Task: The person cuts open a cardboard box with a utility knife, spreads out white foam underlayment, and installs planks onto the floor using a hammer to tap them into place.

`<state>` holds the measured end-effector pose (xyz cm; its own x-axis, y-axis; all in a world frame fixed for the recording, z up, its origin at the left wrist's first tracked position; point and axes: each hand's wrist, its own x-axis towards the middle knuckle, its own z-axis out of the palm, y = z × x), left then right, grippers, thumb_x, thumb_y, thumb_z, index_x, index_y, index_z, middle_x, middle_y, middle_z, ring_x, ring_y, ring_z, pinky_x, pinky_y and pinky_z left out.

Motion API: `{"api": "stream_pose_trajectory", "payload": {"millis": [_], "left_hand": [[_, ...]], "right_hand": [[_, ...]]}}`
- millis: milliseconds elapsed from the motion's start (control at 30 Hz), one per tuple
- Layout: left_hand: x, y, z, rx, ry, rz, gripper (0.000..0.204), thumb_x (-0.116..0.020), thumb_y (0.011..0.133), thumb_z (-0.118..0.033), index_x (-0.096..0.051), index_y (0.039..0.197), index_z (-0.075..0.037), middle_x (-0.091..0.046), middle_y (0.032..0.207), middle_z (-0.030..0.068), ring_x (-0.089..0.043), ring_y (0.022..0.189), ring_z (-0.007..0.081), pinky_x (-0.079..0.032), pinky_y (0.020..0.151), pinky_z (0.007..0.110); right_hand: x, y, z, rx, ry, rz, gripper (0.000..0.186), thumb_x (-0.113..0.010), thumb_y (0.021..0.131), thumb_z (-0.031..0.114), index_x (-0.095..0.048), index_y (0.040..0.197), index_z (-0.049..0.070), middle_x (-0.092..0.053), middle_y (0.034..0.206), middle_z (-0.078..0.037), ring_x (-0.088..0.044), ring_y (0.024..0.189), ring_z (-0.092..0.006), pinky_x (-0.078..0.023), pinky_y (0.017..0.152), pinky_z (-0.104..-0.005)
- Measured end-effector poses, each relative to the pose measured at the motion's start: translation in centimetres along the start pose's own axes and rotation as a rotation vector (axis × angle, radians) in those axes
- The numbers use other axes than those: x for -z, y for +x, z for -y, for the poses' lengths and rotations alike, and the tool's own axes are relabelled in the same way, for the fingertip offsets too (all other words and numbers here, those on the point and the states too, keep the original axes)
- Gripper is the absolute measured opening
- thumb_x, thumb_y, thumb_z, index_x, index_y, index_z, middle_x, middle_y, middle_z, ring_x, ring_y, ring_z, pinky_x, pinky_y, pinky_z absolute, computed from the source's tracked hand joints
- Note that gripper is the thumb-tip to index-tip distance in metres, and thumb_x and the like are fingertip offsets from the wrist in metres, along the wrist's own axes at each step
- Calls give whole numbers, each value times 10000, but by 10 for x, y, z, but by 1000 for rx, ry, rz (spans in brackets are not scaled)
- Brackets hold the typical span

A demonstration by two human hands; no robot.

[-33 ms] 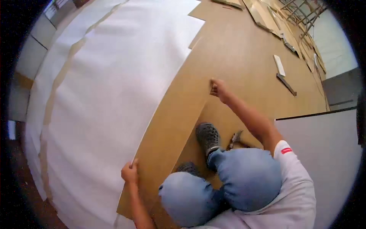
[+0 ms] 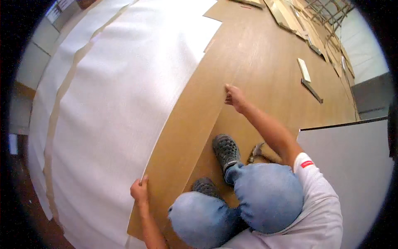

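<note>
I crouch over a long tan wood-look plank (image 2: 178, 137) lying along the edge of a white underlay sheet (image 2: 103, 103). My left hand (image 2: 139, 189) grips the plank's near left edge, thumb on top. My right hand (image 2: 234, 97) has closed fingers on the plank's far right edge, where it borders the laid tan flooring (image 2: 269, 74). Beside my grey perforated shoe (image 2: 224, 151), a hammer (image 2: 258, 149) lies partly behind my right arm.
A pale short block (image 2: 303, 69) and a dark bar (image 2: 311, 91) lie on the flooring at right. Loose planks (image 2: 282, 18) and metal frames (image 2: 325, 16) are at the back right. A grey panel (image 2: 348, 166) stands or lies at lower right; I cannot tell which. A tape strip (image 2: 62, 89) crosses the underlay.
My right hand and forearm have shifted slightly left. My left hand and knees have moved slightly down and left in the picture.
</note>
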<state>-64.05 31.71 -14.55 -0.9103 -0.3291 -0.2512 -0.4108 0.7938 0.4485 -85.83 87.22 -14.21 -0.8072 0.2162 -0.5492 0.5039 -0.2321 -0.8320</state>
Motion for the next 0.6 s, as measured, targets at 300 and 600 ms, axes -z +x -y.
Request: {"api": "stream_pose_trajectory", "payload": {"millis": [300, 600], "left_hand": [[15, -8, 86, 54, 178, -36, 638, -673, 852, -566, -471, 626, -4, -470, 577, 174, -388, 550, 322, -342, 529, 467], [1, -17, 77, 170, 113, 63, 638, -694, 858, -542, -430, 607, -17, -381, 540, 78, -311, 560, 220, -320, 520, 420]], "right_hand": [[-55, 42, -86, 82, -94, 98, 360, -535, 996, 376, -616, 916, 35, -595, 749, -65, -589, 572, -175, -500, 509, -333], [-46, 47, -105, 79, -62, 109, 413, -525, 1002, 403, -609, 1020, 0, -632, 827, -80, -619, 631, -187, -542, 509, -333]]}}
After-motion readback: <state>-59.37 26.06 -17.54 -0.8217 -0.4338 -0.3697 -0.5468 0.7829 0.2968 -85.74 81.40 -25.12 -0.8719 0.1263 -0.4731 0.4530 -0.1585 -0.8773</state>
